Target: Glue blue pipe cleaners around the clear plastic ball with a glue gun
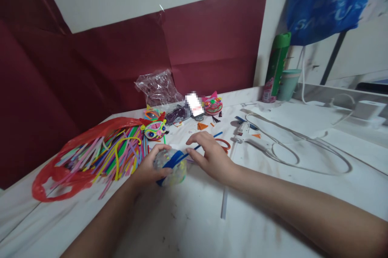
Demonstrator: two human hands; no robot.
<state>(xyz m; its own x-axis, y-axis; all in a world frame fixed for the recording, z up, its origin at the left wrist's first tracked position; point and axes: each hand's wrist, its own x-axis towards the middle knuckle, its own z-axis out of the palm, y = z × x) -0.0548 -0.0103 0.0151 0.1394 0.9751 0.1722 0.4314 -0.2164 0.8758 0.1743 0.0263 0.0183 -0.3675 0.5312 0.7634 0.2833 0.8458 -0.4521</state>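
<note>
My left hand is closed around a clear round ball with coloured specks and holds it just above the table. A band of blue pipe cleaners runs across the ball. From it a blue pipe cleaner sticks out toward the upper right. My right hand pinches that free length between thumb and fingers. Behind the left hand lies a decorated animal-face ornament with red horns. Beyond the right hand is an orange-red loop, partly hidden.
At left, a red plastic bag holds many coloured pipe cleaners. A white glue gun with its looping cable lies at right, near a glue stick. Behind are a pink animal-face ornament, clear wrapping, a green can and a cup.
</note>
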